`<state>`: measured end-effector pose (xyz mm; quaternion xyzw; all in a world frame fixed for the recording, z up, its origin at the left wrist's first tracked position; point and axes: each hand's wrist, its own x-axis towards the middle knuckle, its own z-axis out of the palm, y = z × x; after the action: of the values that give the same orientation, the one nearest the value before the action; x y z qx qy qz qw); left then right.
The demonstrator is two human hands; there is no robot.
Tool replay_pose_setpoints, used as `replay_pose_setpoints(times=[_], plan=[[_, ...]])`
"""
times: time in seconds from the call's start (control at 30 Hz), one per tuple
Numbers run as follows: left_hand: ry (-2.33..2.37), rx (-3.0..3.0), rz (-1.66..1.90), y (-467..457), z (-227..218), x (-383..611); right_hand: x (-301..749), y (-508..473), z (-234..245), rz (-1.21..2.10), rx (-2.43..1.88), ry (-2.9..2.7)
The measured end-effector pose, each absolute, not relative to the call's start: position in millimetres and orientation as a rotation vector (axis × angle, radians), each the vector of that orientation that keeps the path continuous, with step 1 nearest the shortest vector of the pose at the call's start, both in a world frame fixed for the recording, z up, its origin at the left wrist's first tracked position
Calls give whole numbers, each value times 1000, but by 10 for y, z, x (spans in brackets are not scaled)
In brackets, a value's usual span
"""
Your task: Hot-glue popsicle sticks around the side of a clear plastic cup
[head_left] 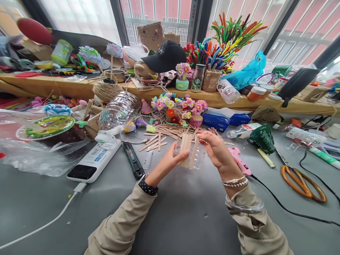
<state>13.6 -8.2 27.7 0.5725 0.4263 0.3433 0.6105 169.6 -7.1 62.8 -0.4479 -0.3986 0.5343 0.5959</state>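
My left hand (175, 156) is closed round a clear plastic container (199, 157), its thumb lying across several wooden craft sticks (185, 148) that stand side by side on the container's front. Between the fingertips of my right hand (214, 148) is the top of a single craft stick (194, 153). This stick leans slightly against the clear plastic, with a narrow gap between it and the others. A loose pile of craft sticks (156, 141) lies behind the hands. Close to my right wrist rests a pink glue gun (240, 161).
Large scissors (302, 180) and a black cord (281, 209) lie on the right. To the left are a green-black utility knife (134, 161), a white power bank (95, 161) with a cable, and a large clear bottle (119, 109). Crafted flowers (170, 102) stand behind the sticks.
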Motion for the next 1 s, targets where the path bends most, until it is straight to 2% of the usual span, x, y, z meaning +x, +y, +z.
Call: replay_pose_setpoints(times=[1.0], plan=[[975,1410,886,-123,171,145,1676,-61,590,1231,-1085,-932]])
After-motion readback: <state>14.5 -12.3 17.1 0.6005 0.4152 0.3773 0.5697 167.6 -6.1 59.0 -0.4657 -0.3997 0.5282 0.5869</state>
